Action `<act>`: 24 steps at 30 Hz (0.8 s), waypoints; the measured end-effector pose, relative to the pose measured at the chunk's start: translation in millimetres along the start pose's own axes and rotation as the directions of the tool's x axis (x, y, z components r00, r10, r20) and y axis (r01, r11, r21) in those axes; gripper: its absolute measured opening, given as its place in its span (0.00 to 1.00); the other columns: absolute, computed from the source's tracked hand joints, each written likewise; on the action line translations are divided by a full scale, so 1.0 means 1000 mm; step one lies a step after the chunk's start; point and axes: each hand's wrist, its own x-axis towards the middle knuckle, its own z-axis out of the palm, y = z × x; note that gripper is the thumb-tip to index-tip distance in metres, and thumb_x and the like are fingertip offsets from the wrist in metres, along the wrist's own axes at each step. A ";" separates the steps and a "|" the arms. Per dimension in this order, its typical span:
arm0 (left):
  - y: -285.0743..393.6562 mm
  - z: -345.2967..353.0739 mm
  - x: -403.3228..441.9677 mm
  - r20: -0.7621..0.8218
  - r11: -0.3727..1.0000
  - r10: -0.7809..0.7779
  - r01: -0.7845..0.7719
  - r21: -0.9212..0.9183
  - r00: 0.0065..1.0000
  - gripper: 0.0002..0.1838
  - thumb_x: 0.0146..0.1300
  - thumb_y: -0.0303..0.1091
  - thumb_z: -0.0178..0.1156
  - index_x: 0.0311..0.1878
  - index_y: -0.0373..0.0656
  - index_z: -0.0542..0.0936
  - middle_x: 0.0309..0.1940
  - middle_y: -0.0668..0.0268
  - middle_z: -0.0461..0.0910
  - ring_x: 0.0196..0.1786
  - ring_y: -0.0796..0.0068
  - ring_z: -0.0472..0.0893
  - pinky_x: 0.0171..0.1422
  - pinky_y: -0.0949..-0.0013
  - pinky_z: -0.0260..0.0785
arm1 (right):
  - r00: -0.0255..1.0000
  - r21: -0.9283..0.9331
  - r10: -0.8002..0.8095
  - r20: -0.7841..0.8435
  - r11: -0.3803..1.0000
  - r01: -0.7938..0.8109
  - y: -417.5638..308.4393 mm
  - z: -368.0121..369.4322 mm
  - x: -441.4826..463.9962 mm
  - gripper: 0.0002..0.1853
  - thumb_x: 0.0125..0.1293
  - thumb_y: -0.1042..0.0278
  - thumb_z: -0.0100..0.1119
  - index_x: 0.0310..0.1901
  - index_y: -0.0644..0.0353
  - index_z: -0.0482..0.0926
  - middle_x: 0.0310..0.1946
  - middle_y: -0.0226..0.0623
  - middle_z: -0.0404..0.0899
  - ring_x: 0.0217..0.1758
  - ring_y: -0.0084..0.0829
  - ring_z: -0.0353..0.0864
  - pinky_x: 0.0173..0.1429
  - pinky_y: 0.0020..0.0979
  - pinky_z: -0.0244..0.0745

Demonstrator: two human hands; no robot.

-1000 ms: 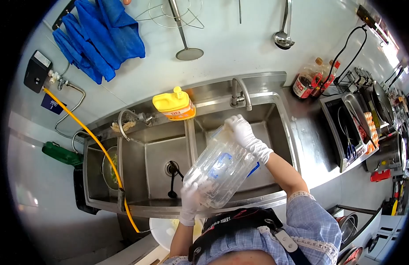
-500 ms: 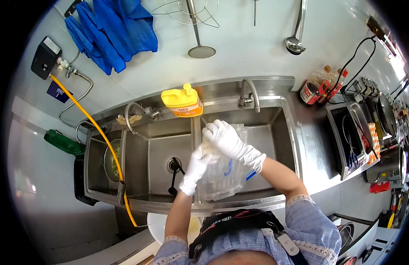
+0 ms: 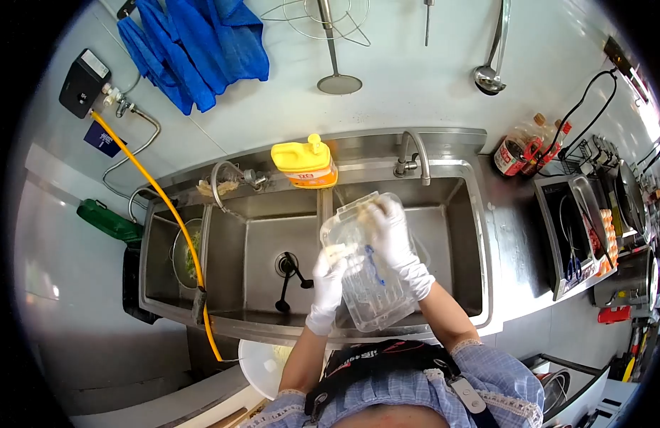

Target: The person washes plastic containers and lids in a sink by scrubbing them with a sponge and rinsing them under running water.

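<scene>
A clear plastic container (image 3: 380, 296) with a blue strip (image 3: 375, 264) on it is over the right sink basin (image 3: 435, 232), partly behind my hands. My left hand (image 3: 327, 285), in a white glove, is closed at the container's left side, with a small pale piece (image 3: 336, 252) at its fingertips. My right hand (image 3: 395, 246), also gloved, is over the container's upper right, its fingers curled and smeared by motion. Something yellowish shows by those fingers, too blurred to name.
A yellow detergent jug (image 3: 305, 162) stands behind the sink divider, with a faucet (image 3: 413, 158) to its right. A yellow hose (image 3: 174, 214) crosses the left basin, where a strainer (image 3: 180, 267) with greens sits. A white bowl (image 3: 257, 367) is below the sink edge.
My hands have moved apart; the right hand has gone right over the container. The container has turned and is more exposed. The whole view has shifted slightly.
</scene>
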 end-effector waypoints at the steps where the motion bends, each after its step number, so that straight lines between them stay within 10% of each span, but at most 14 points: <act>1: 0.001 0.002 -0.003 0.001 1.000 -0.011 0.011 -0.029 1.000 0.13 0.67 0.21 0.44 0.54 0.37 0.67 0.48 0.57 0.75 0.46 0.61 0.80 0.51 0.62 0.76 | 1.000 0.000 -0.001 0.001 1.000 0.001 0.003 0.002 -0.001 0.18 0.44 0.75 0.59 0.42 0.57 0.78 0.45 0.41 0.72 0.49 0.42 0.70 0.51 0.40 0.66; 4: -0.010 -0.001 -0.004 0.003 0.998 -0.031 0.031 -0.057 1.000 0.14 0.66 0.20 0.44 0.54 0.37 0.67 0.48 0.57 0.74 0.46 0.64 0.79 0.51 0.62 0.76 | 0.997 -0.027 0.076 -0.008 0.997 -0.076 0.002 0.000 -0.003 0.16 0.44 0.77 0.59 0.39 0.57 0.79 0.42 0.41 0.71 0.46 0.43 0.70 0.48 0.39 0.67; 7: -0.021 -0.008 0.000 -0.008 0.998 -0.026 0.026 0.063 1.000 0.13 0.67 0.21 0.44 0.53 0.36 0.68 0.50 0.55 0.74 0.48 0.61 0.79 0.52 0.61 0.76 | 0.961 -0.070 -0.189 0.201 0.976 0.206 -0.033 0.005 -0.011 0.14 0.45 0.75 0.57 0.38 0.60 0.76 0.42 0.43 0.72 0.46 0.44 0.70 0.49 0.42 0.66; 16: -0.026 -0.013 -0.005 0.005 1.000 -0.018 0.018 -0.026 1.000 0.13 0.67 0.22 0.45 0.54 0.37 0.67 0.49 0.57 0.74 0.47 0.60 0.80 0.51 0.58 0.77 | 0.971 -0.038 -0.022 0.239 0.999 0.032 -0.029 -0.010 -0.002 0.18 0.44 0.71 0.60 0.41 0.60 0.76 0.42 0.41 0.71 0.47 0.41 0.69 0.48 0.39 0.65; 18: -0.025 -0.014 -0.005 0.005 1.000 -0.012 0.012 0.022 1.000 0.13 0.67 0.22 0.45 0.54 0.37 0.67 0.49 0.57 0.74 0.47 0.59 0.80 0.51 0.58 0.76 | 0.954 -0.113 -0.188 0.234 0.969 0.219 -0.041 -0.007 -0.007 0.17 0.43 0.71 0.61 0.40 0.59 0.77 0.42 0.40 0.71 0.46 0.40 0.69 0.47 0.39 0.65; 24: -0.013 -0.008 -0.010 0.021 0.996 -0.030 0.032 -0.079 0.999 0.13 0.67 0.21 0.45 0.54 0.37 0.68 0.46 0.61 0.74 0.45 0.66 0.78 0.50 0.60 0.77 | 0.995 -0.108 0.035 0.092 0.994 -0.025 -0.012 -0.008 0.000 0.15 0.44 0.72 0.61 0.39 0.57 0.77 0.39 0.39 0.71 0.44 0.41 0.69 0.46 0.39 0.65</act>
